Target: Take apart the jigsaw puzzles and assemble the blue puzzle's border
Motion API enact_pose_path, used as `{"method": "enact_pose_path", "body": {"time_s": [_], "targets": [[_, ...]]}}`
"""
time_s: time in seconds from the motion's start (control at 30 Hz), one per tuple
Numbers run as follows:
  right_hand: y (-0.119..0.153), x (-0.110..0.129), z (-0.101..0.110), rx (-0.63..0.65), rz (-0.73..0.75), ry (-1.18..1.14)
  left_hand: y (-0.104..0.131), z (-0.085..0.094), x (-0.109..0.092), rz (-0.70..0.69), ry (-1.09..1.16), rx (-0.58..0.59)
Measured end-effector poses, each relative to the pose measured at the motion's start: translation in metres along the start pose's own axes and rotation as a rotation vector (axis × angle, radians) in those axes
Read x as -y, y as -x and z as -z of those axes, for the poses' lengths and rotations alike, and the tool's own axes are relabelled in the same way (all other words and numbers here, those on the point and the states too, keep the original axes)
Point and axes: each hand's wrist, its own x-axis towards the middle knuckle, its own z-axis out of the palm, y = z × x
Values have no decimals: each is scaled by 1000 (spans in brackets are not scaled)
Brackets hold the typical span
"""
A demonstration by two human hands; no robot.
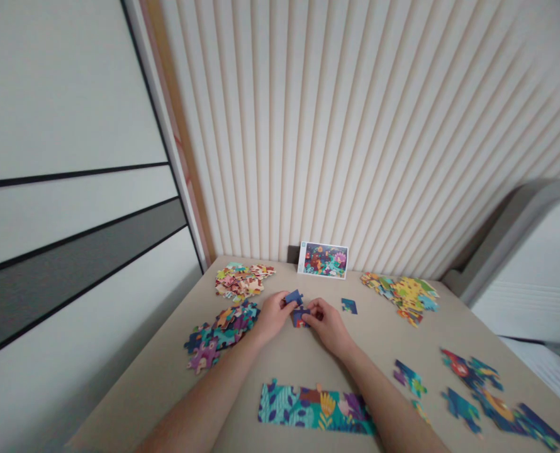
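Observation:
Near the middle of the table, my left hand (pixel 276 314) pinches a dark blue puzzle piece (pixel 294 297) between thumb and fingers. Just right of it, my right hand (pixel 324 319) grips a second puzzle piece (pixel 299 318), dark blue with some red, at its right side. The two pieces are very close; whether they interlock I cannot tell. A joined strip of puzzle pieces (pixel 308 409), teal with leaves and flowers, lies nearer to me between my forearms, its right end partly covered by my right arm. One loose blue-green piece (pixel 349 306) sits to the right of my right hand.
A picture card (pixel 323 260) leans against the ribbed wall. Puzzle piles lie at left: a pinkish one (pixel 242 281) and a dark teal-purple one (pixel 223 330). A yellow pile (pixel 405 294) is at the back right. Loose and joined dark pieces (pixel 497 406) spread over the front right.

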Motion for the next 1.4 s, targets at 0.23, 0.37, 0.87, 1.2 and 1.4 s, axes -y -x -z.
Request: {"method": "enact_pose_path", "body": {"time_s": [0.23, 0.37, 0.87, 1.2, 1.4], "targets": [[2, 3, 0, -23, -18, -53, 5, 0, -11, 31, 322, 155], [1, 2, 1, -7, -25, -63, 6, 0, -14, 65, 327, 160], [5, 13, 2, 83, 15, 83, 5, 3, -12, 94, 386, 224], [0, 1, -6, -34, -31, 59, 5, 1, -12, 172, 424, 141], [-1, -1, -6, -23, -46, -2, 4, -1, -7, 111, 336, 123]]}}
